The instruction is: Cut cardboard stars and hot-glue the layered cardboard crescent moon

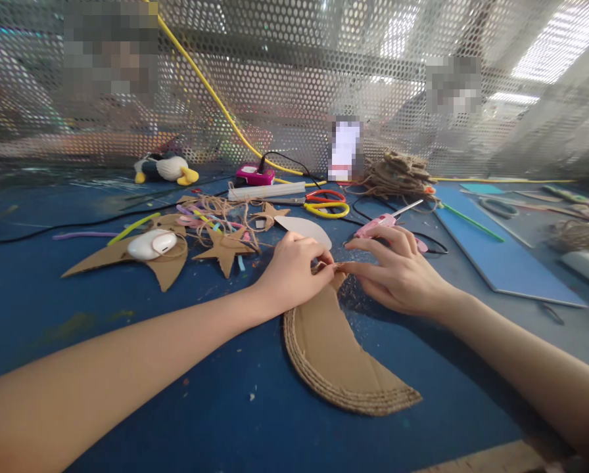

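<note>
A crescent of brown cardboard [341,348] lies on the blue table, with rows of twine along its outer curve. At its upper tip my left hand [299,269] is closed, thumb and fingers pinched on the crescent's end. My right hand [398,269] has its fingers spread, the index fingertip touching the same tip from the right. Just behind my right hand is a pink glue gun [376,225]. A white paper piece [304,230] lies behind my left hand.
Cardboard stars [225,251], a white case [151,244] and loose twine lie at the left. Scissors [327,209], a phone [344,150] and a twine bundle [398,174] are at the back. A blue board [501,249] lies at right. Perforated metal mesh stands behind.
</note>
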`<state>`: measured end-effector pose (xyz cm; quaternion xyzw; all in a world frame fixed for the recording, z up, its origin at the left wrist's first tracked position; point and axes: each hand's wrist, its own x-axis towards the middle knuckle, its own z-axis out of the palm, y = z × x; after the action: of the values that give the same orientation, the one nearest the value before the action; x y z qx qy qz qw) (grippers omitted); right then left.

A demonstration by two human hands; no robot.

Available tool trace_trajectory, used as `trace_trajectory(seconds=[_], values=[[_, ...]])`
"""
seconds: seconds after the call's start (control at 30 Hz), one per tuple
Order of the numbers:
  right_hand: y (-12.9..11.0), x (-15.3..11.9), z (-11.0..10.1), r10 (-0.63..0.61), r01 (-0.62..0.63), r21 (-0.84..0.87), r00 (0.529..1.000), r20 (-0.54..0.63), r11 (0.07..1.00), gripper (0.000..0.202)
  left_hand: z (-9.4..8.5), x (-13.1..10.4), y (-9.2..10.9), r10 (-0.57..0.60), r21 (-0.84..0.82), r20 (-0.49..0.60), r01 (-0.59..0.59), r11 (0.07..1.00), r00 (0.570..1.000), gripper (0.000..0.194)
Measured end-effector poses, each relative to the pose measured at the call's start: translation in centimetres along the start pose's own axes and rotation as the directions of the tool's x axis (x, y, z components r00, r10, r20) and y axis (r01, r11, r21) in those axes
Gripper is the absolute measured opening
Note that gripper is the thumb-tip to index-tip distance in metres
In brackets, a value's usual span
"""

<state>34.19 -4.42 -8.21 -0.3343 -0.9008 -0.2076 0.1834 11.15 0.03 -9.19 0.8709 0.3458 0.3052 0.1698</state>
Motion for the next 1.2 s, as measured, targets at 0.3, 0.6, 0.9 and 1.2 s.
trace_trajectory(seconds=[0.3, 0.6, 0.9, 1.2], values=[[-0.2, 0.1, -0.2, 0.066, -0.064, 0.04, 0.997, -0.043, 0.997, 0.027, 0.0, 0.0, 0.0, -0.006, 0.0, -0.003, 0.006, 1.0, 1.0, 0.01], [-0.4, 0.3, -0.1, 0.02, -0.02, -0.024, 1.0, 0.001, 1.0, 0.026, -0.1, 0.1, 0.2, -0.021, 0.0, 0.005, 0.021, 1.0, 1.0, 0.01], [-0.4, 0.2, -0.1, 0.018, -0.017, 0.017, 1.0, -0.015, 1.0, 0.025, -0.1, 0.1, 0.1, -0.02, -0.005, 0.007, 0.02, 1.0, 1.0, 0.009], [1.5, -0.3, 0.0, 0.234, -0.248, -0.011, 0.927, -0.293, 0.969, 0.005, -0.1, -0.1, 0.1, -0.044, 0.005, 0.009, 0.044, 0.999, 0.999, 0.01]])
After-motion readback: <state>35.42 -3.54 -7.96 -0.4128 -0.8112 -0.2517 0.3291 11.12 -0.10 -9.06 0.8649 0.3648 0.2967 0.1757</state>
